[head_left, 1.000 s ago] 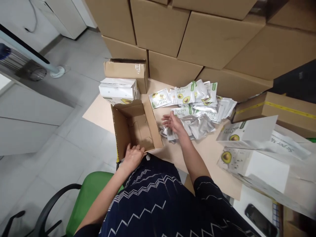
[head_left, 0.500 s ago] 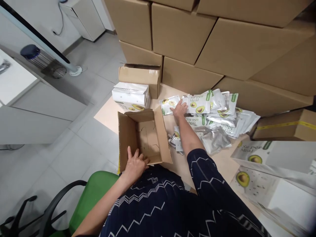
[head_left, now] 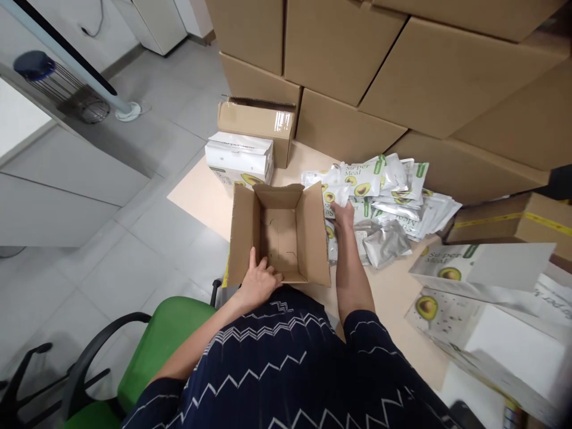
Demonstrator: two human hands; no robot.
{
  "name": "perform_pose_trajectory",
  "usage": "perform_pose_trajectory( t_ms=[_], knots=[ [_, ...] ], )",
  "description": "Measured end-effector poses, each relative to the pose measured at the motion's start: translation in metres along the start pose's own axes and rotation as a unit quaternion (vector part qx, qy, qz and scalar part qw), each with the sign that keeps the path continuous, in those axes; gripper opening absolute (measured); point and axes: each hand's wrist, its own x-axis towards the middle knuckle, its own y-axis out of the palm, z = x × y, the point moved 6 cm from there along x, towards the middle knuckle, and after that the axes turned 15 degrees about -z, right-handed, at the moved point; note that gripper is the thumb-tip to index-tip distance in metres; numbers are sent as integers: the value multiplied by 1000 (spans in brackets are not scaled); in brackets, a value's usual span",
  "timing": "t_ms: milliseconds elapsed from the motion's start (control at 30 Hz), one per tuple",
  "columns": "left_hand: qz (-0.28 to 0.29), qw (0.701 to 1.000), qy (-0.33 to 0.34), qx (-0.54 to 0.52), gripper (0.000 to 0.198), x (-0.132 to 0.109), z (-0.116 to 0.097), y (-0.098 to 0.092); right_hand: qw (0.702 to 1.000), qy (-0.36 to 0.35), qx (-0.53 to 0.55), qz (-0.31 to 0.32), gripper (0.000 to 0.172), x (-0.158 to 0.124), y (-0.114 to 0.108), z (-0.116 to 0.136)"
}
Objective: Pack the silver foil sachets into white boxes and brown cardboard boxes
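Observation:
An open cardboard box (head_left: 279, 223) with raised side flaps stands in front of my body, its inside bare. My left hand (head_left: 259, 283) grips its near edge, fingers over the rim. To the right of the box, my right hand (head_left: 344, 217) is closed on a white pouch (head_left: 336, 194) printed with avocados, the pouch tilted beside the box's right flap. Behind and right of that hand lies a heap of similar pouches (head_left: 402, 199). A plain silver pouch (head_left: 386, 245) lies on the near side of the heap.
A white printed carton (head_left: 240, 155) and a brown box (head_left: 257, 122) stand behind the open box. Stacked cardboard boxes (head_left: 344, 50) form a wall at the back. Opened printed cartons (head_left: 487, 262) are on the right. A green chair (head_left: 167, 339) stands at my left.
My right hand has picked up a pouch from the table and drawn it toward me, beside the box. The open box has shifted right and turned slightly under my left hand.

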Motion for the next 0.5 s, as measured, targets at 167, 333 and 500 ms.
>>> perform_pose_trajectory(
  t_ms=[167, 333, 500],
  knots=[
    [-38, 999, 1, 15, 26, 2, -10, 0, 966, -219, 105, -85, 61, -39, -78, 84],
    [-42, 998, 3, 57, 26, 1, -12, 4, 903, -370, 220, -1, 62, -131, -122, 167],
    [-47, 995, -12, 84, 25, 1, -14, 6, 881, -383, -5, 277, 40, -220, -80, 148]
  ],
)
